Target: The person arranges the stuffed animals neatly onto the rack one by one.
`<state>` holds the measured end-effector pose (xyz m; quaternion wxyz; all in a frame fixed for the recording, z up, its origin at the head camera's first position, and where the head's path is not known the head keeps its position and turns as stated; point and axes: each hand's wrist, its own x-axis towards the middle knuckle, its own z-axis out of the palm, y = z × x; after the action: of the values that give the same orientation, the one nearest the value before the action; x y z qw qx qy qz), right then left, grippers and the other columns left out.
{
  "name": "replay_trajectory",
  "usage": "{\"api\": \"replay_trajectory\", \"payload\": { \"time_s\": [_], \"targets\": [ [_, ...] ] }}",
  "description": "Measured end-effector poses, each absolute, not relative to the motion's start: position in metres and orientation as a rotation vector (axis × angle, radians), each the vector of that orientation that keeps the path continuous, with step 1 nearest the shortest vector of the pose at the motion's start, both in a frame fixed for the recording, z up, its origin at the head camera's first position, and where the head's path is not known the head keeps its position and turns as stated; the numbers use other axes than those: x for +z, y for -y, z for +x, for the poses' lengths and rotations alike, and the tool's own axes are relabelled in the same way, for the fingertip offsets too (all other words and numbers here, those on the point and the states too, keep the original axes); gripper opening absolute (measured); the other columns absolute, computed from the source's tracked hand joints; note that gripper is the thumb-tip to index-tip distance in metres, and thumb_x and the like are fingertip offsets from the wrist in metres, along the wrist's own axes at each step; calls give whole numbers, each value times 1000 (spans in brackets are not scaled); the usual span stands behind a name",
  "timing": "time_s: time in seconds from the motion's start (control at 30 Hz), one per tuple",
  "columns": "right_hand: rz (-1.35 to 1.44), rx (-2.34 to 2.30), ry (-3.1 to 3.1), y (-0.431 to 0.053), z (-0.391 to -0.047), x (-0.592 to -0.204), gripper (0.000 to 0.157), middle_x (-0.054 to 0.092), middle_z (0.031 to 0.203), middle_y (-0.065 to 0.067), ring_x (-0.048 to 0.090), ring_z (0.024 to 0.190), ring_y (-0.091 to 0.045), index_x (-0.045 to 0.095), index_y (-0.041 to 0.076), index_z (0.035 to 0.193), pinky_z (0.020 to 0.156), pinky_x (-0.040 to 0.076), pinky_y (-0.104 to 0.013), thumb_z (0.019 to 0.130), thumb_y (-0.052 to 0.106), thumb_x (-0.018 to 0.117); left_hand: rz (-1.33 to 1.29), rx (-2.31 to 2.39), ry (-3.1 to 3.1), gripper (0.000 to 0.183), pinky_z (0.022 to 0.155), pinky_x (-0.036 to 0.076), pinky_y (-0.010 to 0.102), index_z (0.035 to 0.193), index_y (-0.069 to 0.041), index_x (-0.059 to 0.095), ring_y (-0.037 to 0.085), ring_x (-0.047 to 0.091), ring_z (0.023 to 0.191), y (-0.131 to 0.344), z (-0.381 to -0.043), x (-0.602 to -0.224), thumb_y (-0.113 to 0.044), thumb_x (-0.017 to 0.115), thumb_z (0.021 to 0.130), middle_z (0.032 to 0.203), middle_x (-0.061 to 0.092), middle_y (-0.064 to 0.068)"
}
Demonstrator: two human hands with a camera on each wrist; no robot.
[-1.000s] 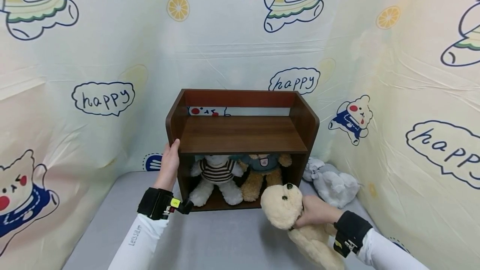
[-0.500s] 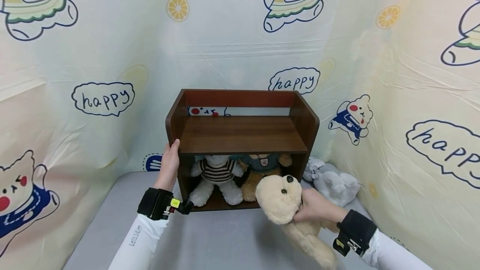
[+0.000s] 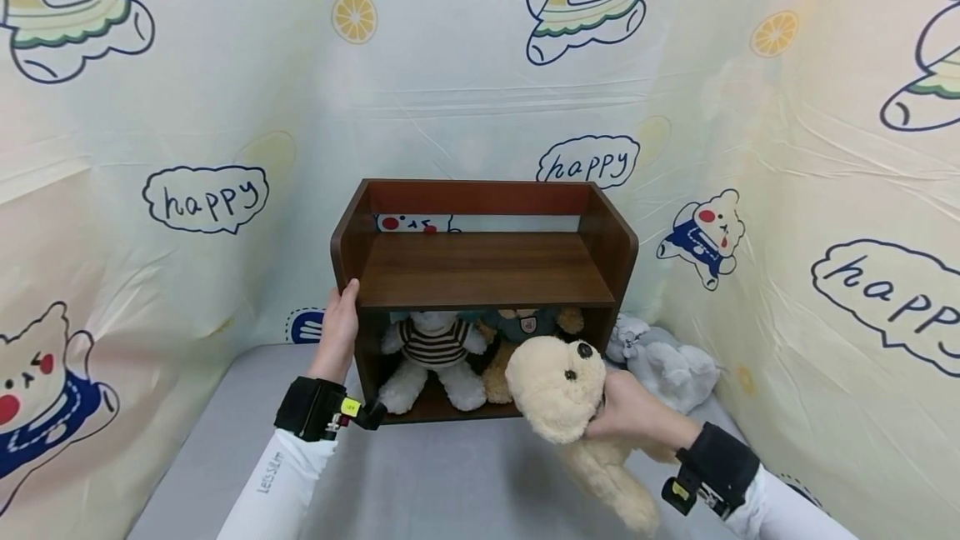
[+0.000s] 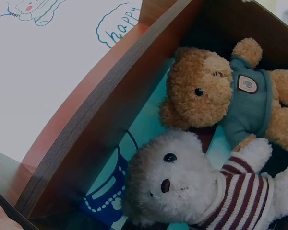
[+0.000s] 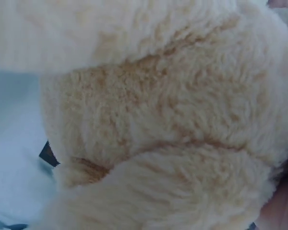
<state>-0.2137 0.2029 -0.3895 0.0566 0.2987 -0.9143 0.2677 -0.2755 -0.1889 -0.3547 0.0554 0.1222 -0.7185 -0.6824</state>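
A cream plush bear [image 3: 551,394] leans in front of the lower right of a brown wooden shelf [image 3: 487,269]. My right hand [image 3: 633,415] grips it by the neck, its head tipped left and its body hanging toward me. Its fur fills most of the right wrist view, with a bit of the hand at the edge. My left hand [image 3: 341,327] holds the front edge of the shelf's left side panel. Inside the lower compartment sit a white plush toy [image 4: 173,177] in a striped top and a brown teddy bear [image 4: 197,91] in a teal shirt, partly hidden behind the cream bear in the head view.
A grey plush toy [image 3: 667,365] lies on the grey tabletop [image 3: 435,482] beside the shelf's right side. The upper shelf board [image 3: 480,269] is above the seated toys. A printed cloth [image 3: 450,107] hangs behind and on both sides.
My right hand has moved the cream bear slightly up and left, nearer the shelf, and it now covers more of the brown teddy bear. My left hand and the shelf stay put.
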Motion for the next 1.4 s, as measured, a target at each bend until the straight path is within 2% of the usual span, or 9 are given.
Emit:
{"api": "replay_trajectory", "payload": {
  "time_s": [0.43, 0.57, 0.77, 1.03, 1.3, 1.4],
  "targets": [
    [858, 973, 2689, -195, -211, -366, 59, 64, 95, -4, 58, 84, -13, 57, 5, 107, 72, 48, -27, 57, 23, 82, 366, -2067, 2173, 71, 109, 2, 50, 146, -16, -7, 26, -4, 138, 187, -276, -355, -53, 23, 95, 153, -5, 6],
    [845, 1051, 2660, -192, -212, -357, 62, 63, 100, -5, 58, 89, -13, 55, 5, 112, 75, 48, -28, 59, 23, 83, 378, -2064, 2188, 73, 109, 1, 50, 146, -15, -10, 26, -6, 138, 187, -275, -355, -55, 22, 94, 152, -9, 7],
    [876, 1150, 2585, -187, -215, -344, 65, 61, 106, -3, 55, 92, -11, 52, 7, 117, 79, 47, -28, 60, 18, 83, 371, -2054, 2190, 71, 108, 3, 53, 147, -16, -6, 27, -3, 138, 187, -276, -355, -54, 23, 94, 153, -3, 7],
    [851, 1275, 2556, -178, -214, -331, 70, 59, 110, -5, 54, 96, -13, 47, 8, 121, 80, 46, -28, 62, 18, 84, 388, -2053, 2190, 72, 108, 2, 52, 146, -16, -8, 27, -5, 138, 189, -275, -356, -55, 23, 94, 153, -6, 7],
    [879, 1369, 2460, -171, -216, -311, 68, 55, 113, -9, 52, 99, -14, 44, 4, 122, 83, 45, -28, 64, 6, 80, 377, -2057, 2179, 69, 108, 3, 53, 147, -18, -4, 27, -2, 138, 188, -275, -355, -53, 24, 95, 153, -3, 6],
    [846, 1329, 2459, -169, -217, -304, 67, 55, 113, -10, 51, 98, -13, 45, 3, 121, 82, 44, -27, 64, 7, 80, 371, -2059, 2181, 70, 107, 2, 54, 147, -18, -5, 27, -2, 138, 188, -275, -355, -54, 24, 95, 153, -3, 6]
  ]
}}
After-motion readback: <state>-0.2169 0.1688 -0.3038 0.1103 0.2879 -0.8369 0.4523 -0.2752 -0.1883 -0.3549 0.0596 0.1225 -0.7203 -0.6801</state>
